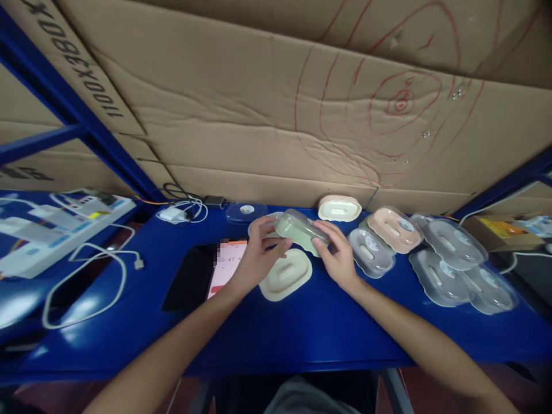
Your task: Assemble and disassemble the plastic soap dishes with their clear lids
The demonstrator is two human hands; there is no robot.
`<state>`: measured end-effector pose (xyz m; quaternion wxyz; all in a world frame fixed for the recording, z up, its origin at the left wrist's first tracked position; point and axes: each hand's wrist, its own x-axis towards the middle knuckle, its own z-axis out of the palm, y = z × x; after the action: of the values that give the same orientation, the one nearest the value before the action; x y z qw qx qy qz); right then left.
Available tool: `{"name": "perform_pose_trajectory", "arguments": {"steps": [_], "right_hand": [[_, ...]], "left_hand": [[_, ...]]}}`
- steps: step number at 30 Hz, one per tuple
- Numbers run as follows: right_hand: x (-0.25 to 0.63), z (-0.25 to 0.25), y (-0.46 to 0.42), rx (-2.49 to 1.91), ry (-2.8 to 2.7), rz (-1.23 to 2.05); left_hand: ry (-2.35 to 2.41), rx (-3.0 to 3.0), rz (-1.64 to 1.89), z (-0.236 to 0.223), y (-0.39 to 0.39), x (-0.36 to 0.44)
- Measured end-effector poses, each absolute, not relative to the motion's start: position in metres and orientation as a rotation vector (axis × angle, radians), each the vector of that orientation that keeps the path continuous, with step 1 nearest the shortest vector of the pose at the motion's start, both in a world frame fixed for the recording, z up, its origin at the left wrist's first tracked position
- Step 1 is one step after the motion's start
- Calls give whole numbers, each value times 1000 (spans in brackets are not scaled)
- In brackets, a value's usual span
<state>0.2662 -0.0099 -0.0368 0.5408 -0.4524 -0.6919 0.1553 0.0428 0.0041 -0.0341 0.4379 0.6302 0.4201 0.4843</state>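
A pale green soap box [297, 231] with a clear cover is held tilted above the blue tabletop, between my two hands. My left hand [264, 248] grips its left end, thumb toward the near side. Around its right end close the fingers and thumb of my right hand [337, 253]. Just below lies a cream oval tray [285, 276] with a raised bar in its middle, flat on the table. Behind my left hand, a clear piece [271, 218] is partly hidden, so I cannot tell whether it is a lid or a box.
Grey covered boxes [442, 276] are stacked at the right, near a pink one [394, 229] on other boxes. A cream tray [340, 208] stands by the cardboard wall [224, 132]. A clear lid [246, 211], phone [228, 264], cables and a power strip [69, 236] lie left.
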Motion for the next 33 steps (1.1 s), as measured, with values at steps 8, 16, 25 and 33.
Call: {"name": "perform_pose_trajectory", "arguments": {"steps": [8, 16, 25, 33], "right_hand": [[227, -17, 62, -1034, -1621, 619], [244, -35, 74, -1140, -1706, 593], [228, -9, 52, -867, -2149, 435], [251, -4, 63, -1132, -2189, 239]], "left_hand": [[816, 981, 1331, -20, 29, 26], [998, 945, 1352, -30, 41, 21], [895, 1251, 1361, -35, 44, 13], [1236, 1675, 1320, -46, 61, -2]]}}
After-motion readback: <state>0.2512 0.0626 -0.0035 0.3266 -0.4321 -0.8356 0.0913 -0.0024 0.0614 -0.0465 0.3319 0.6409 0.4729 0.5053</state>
